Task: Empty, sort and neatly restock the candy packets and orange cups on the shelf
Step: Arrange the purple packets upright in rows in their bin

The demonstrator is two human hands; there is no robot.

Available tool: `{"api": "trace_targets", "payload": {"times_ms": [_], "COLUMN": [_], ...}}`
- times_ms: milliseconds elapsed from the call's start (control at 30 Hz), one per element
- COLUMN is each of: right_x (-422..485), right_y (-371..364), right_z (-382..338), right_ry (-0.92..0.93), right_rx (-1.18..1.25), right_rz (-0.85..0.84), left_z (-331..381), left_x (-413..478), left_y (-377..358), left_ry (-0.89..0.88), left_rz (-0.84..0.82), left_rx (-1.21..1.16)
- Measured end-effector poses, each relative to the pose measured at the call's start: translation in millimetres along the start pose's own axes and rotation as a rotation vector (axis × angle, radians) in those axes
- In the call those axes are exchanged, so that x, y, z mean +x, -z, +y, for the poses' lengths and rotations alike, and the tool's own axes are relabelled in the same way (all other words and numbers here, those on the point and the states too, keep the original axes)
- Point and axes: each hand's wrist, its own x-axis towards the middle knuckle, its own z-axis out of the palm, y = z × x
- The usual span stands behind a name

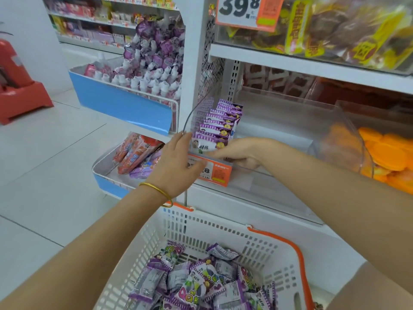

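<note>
A row of purple candy packets (220, 124) stands upright in the left end of a clear shelf bin (279, 113). My left hand (176, 162) rests with straight fingers on the bin's front left corner, over the orange price tag (218, 171). My right hand (237, 154) reaches into the bin and touches the front packet of the row; its fingers are partly hidden. Below, a white basket (223, 231) with orange handles holds several loose purple packets (201, 280). Orange cups (384, 153) lie piled in the clear bin to the right.
A clear divider (355, 135) separates the packet bin from the orange cups. Left of the shelf post, blue-fronted end bins hold purple pouches (154, 61) and red packets (134, 153). Shelves above carry brown snack bags. A red object (15, 86) stands on the tiled floor at left.
</note>
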Motion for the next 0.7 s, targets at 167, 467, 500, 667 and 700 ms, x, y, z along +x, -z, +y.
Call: {"api": "trace_targets", "payload": {"times_ms": [167, 467, 500, 667, 700], "right_x": [-50, -97, -72, 32, 45], "right_y": [7, -67, -75, -108, -114], "right_z": [1, 127, 155, 266, 281], "right_ry": [0.166, 0.279, 0.171, 0.106, 0.136], "right_rx": [-0.232, -0.038, -0.139, -0.646, -0.768], "right_rz": [0.239, 0.228, 0.203, 0.138, 0.121], "left_z": [-3, -15, -20, -49, -59], "left_x": [-10, -73, -81, -105, -109], "left_y": [-4, -51, -60, -93, -99], "left_ry": [-0.009, 0.291, 0.308, 0.420, 0.429], "left_rz": [0.092, -0.038, -0.118, -0.355, -0.408], "left_rx": [0.031, -0.128, -0.078, 0.084, 0.131]}}
